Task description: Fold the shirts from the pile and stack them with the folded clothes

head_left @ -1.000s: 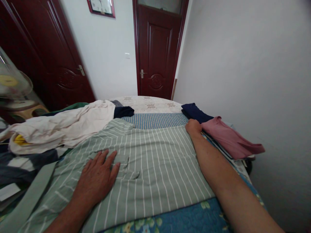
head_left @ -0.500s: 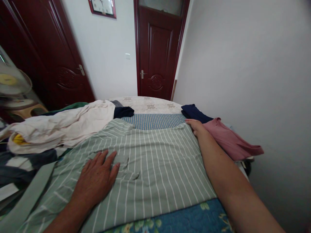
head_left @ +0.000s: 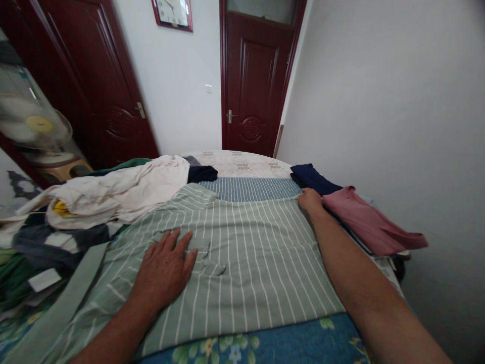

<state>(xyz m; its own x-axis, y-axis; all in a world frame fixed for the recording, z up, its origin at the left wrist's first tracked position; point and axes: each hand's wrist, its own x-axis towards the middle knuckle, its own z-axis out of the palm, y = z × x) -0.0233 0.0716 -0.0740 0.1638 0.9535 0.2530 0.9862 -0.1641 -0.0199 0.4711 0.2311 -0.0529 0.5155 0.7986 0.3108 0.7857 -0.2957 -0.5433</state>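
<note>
A pale green shirt [head_left: 250, 253] with white stripes lies spread out before me, its folds gathered toward the left side. My left hand [head_left: 166, 265] rests flat on it with the fingers stretched out, close to a wrinkled flap of the cloth. At the shirt's far right corner, my right hand [head_left: 310, 200] has its fingers closed on the edge of the fabric. Those fingertips are partly hidden. A plain green band [head_left: 78, 288] of cloth runs along the shirt's lower left side.
A heap of clothes with a cream garment [head_left: 125, 189] on top lies at the left. Folded navy [head_left: 314, 178] and pink clothes [head_left: 373, 220] sit at the right by the wall. Beneath the shirt shows a blue flowered quilted cover [head_left: 288, 341]. A fan [head_left: 40, 124] stands far left.
My right hand's fingers have closed in on the shirt's corner, where they were more extended before. My left hand stays flat on the cloth. The view has turned slightly left.
</note>
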